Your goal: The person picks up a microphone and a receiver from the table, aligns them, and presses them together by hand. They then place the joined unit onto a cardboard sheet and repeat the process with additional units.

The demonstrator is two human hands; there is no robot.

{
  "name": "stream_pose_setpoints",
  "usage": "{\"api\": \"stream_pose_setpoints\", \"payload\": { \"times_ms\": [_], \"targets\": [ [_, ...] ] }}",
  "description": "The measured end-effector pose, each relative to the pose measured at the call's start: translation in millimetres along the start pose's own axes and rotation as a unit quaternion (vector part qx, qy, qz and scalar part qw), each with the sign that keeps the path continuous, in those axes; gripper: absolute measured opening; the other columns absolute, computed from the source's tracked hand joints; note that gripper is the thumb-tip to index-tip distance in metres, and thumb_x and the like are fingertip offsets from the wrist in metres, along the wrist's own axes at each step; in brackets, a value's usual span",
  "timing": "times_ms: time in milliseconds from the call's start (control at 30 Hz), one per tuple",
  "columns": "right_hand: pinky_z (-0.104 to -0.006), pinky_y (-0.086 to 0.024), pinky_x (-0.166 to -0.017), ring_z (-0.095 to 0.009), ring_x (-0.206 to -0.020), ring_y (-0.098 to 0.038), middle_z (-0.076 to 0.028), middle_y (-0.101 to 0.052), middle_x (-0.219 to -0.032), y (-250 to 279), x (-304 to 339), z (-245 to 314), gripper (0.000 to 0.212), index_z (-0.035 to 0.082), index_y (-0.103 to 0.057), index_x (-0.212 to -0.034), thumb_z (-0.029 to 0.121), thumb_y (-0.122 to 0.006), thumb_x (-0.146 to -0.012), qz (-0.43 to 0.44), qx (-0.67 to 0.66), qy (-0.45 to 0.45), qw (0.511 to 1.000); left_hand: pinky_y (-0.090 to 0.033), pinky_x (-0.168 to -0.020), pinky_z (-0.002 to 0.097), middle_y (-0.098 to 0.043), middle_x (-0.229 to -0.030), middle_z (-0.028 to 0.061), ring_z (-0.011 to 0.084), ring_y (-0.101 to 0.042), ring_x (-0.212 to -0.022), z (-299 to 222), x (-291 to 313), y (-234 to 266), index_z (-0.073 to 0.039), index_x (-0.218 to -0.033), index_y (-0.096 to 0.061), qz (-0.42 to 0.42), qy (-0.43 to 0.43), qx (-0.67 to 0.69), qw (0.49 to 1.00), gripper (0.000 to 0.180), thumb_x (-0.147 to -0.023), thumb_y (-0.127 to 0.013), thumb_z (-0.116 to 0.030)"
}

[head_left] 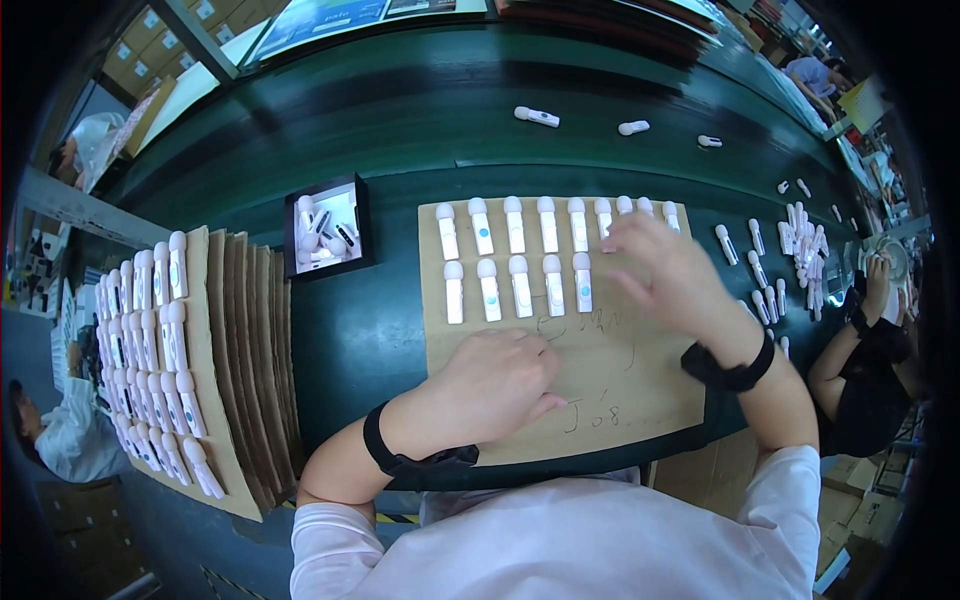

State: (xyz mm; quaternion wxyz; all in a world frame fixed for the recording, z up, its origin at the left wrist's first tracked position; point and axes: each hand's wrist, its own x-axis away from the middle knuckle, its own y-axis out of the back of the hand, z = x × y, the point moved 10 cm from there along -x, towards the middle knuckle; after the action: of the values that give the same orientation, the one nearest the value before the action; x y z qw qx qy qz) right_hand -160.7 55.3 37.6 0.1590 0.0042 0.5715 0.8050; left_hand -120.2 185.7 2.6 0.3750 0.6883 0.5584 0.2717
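A sheet of brown cardboard with handwritten marks lies before me on the green bench. Small white wand-shaped devices with rounded heads, such as one in the upper row, stand on it in two rows. My right hand, slightly blurred, hangs over the right end of these rows, fingertips by a device in the upper row. Its thumb is apart from the fingers, and nothing shows between them. Below the lower row, my left hand rests low over the cardboard, fingers curled under. Whatever they may hold is hidden.
Left, a stack of cardboard sheets carries more devices on top. A black-rimmed box holds several devices. Loose devices lie in a pile at right, others on the dark belt behind. A co-worker's arm is at far right.
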Motion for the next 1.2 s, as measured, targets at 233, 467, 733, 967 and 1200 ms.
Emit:
{"api": "stream_pose_setpoints", "payload": {
  "times_ms": [233,467,733,967,1200],
  "targets": [
    [-0.0367,-0.051,-0.083,-0.031,-0.093,-0.061,-0.012,-0.059,-0.108,28,-63,-114,0.023,0.004,-0.061,-0.105,0.008,-0.067,-0.082,0.013,0.084,-0.128,0.988,-0.051,-0.074,0.0399,-0.063,-0.086,0.0116,0.0301,-0.062,-0.086,0,-1,2,-0.002,-0.084,-0.062,-0.001,-0.001,0.001,1.000,0.028,-0.078,-0.074,-0.027],
    [-0.0382,-0.049,-0.093,-0.031,-0.106,-0.061,-0.012,-0.061,-0.116,-1,-123,-203,0.025,0.008,-0.064,-0.111,0.014,-0.064,-0.087,0.065,0.241,-0.131,0.959,-0.052,-0.074,0.0395,-0.062,-0.084,0.0133,0.0301,-0.063,-0.087,1,0,1,-0.001,-0.085,-0.062,-0.009,-0.013,-0.001,1.000,0.029,-0.079,-0.073,-0.028],
    [-0.0406,-0.052,-0.082,-0.031,-0.100,-0.063,-0.013,-0.066,-0.105,-8,-143,-201,0.022,0.009,-0.063,-0.107,0.017,-0.066,-0.087,0.142,0.291,-0.173,0.930,-0.050,-0.078,0.0387,-0.064,-0.094,0.0112,0.0287,-0.063,-0.092,3,0,21,-0.004,-0.090,-0.062,0.002,0.004,0.052,0.999,0.025,-0.081,-0.074,-0.024],
    [-0.0412,-0.049,-0.071,-0.030,-0.084,-0.061,-0.010,-0.062,-0.084,10,-123,4,0.019,0.009,-0.060,-0.090,0.015,-0.072,-0.077,0.059,0.103,0.144,0.982,-0.051,-0.082,0.0352,-0.068,-0.098,0.0103,0.0246,-0.065,-0.094,39,28,113,-0.004,-0.106,-0.064,-0.365,0.073,0.023,0.928,0.029,-0.080,-0.074,-0.009],
    [-0.0348,-0.050,-0.075,-0.022,-0.084,-0.062,-0.007,-0.065,-0.090,-19,-115,72,0.021,0.006,-0.064,-0.092,0.020,-0.075,-0.080,0.240,-0.169,0.152,0.944,-0.051,-0.067,0.0384,-0.066,-0.088,0.0137,0.0302,-0.065,-0.076,69,36,104,-0.005,-0.101,-0.066,-0.296,0.162,0.098,0.936,0.022,-0.082,-0.070,-0.015]
  ]
}}
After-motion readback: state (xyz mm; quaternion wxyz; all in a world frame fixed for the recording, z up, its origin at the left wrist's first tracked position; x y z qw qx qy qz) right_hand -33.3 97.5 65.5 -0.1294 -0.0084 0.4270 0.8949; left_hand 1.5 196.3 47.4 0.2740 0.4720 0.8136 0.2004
